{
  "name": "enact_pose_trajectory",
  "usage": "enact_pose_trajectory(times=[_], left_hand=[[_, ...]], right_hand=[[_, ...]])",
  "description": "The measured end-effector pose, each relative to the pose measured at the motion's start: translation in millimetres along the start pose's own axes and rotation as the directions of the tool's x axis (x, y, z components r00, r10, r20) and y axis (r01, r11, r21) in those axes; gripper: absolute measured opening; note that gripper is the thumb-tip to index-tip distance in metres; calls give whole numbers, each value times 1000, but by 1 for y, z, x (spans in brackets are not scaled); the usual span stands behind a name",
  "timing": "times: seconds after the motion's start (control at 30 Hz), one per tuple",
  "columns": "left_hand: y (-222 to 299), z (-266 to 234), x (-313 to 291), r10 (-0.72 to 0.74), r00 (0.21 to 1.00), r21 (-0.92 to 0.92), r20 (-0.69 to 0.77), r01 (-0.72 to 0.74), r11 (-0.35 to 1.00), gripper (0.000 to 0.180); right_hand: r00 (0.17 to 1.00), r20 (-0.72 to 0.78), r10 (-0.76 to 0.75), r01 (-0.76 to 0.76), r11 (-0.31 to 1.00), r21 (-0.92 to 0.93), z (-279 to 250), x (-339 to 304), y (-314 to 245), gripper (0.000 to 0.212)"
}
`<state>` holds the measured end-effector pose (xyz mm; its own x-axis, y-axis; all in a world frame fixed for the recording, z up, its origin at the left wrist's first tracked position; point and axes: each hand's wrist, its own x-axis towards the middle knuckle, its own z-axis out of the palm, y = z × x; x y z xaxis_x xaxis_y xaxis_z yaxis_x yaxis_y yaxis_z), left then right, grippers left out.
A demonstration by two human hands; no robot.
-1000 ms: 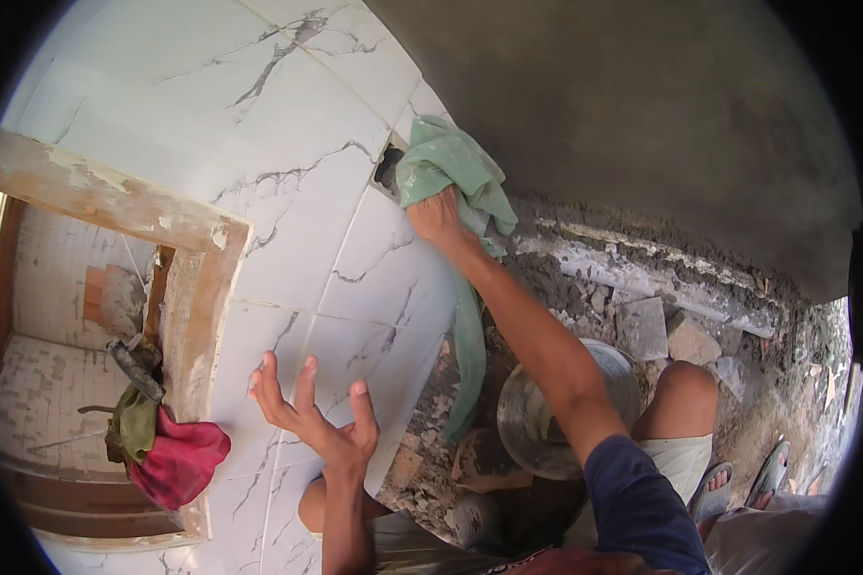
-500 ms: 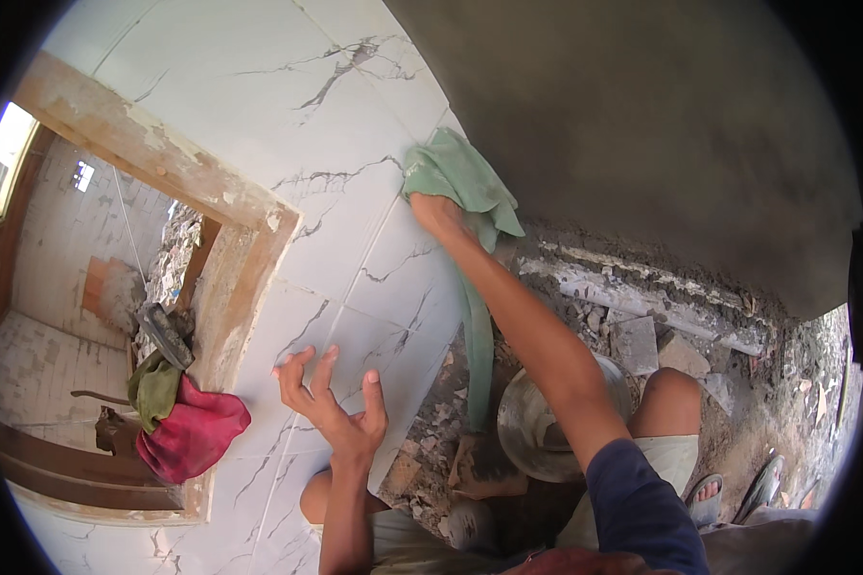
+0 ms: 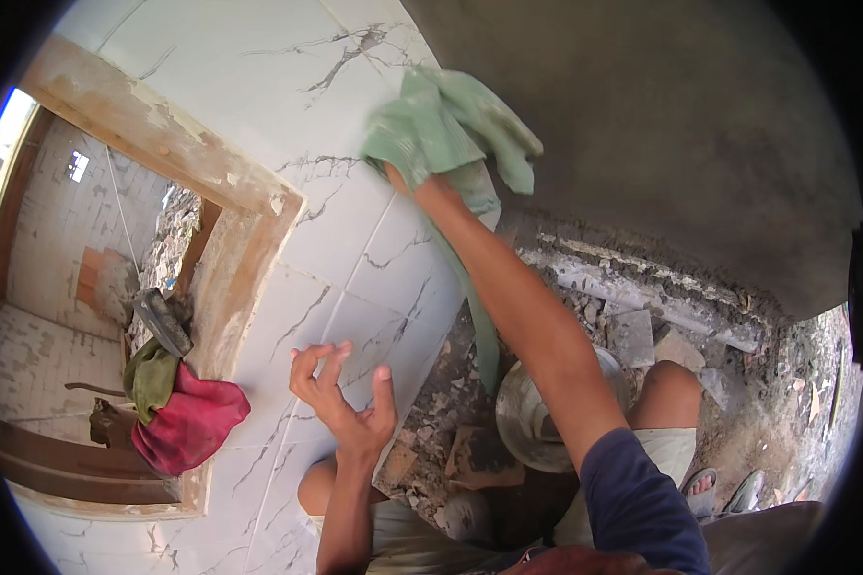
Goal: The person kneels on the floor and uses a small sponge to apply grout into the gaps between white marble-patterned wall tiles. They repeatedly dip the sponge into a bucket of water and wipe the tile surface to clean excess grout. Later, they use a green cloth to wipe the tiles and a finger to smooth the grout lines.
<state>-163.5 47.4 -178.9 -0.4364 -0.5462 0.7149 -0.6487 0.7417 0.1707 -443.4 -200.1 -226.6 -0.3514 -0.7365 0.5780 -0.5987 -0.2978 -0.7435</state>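
My right hand (image 3: 410, 184) is at the white marble-patterned tiles (image 3: 374, 273), close to where they meet a grey plastered wall (image 3: 662, 144). It grips a pale green cloth (image 3: 427, 129), which covers the fingers. One end of the cloth flares over the grey wall's edge, and a long strip hangs down beside my forearm. Lower and to the left, my left hand (image 3: 350, 398) is raised in front of the tiles, fingers apart and bent, holding nothing. Whether its fingertips touch the tile I cannot tell.
Left, a wood-framed opening (image 3: 249, 259) holds a red cloth (image 3: 192, 417), an olive cloth (image 3: 151, 383) and a dark block-like object (image 3: 161, 323). Between my knees stands a round, stained bucket (image 3: 518, 422). Rubble and broken blocks (image 3: 631, 337) line the wall's foot; a sandalled foot (image 3: 702, 487) shows right.
My right hand has moved up and left across the tiles with the green cloth, whose loose end now swings out to the right. My left hand has shifted slightly right, still open.
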Motion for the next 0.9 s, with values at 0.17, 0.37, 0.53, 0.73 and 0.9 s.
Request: enact_pose_trajectory(times=[0.17,0.37,0.53,0.73,0.9], left_hand=[[0,6,0,12,1000,-49,-14,-13,999,53],[-2,-5,1,-21,1000,-32,-14,20,999,51],[2,3,3,-14,1000,-78,-25,12,997,52],[-7,-6,-5,-28,999,-46,-20,27,999,51],[0,5,-3,-26,999,-101,-29,23,995,50]], right_hand=[[991,-109,83,-99,983,-153,19,-82,21,56],[983,-69,-170,165,983,-76,-7,-51,-64,57],[821,-271,-502,490,864,-119,-15,25,-124,58],[991,-114,63,-48,990,130,-19,35,-112,71],[962,-126,242,-232,968,94,19,-56,-6,55]])
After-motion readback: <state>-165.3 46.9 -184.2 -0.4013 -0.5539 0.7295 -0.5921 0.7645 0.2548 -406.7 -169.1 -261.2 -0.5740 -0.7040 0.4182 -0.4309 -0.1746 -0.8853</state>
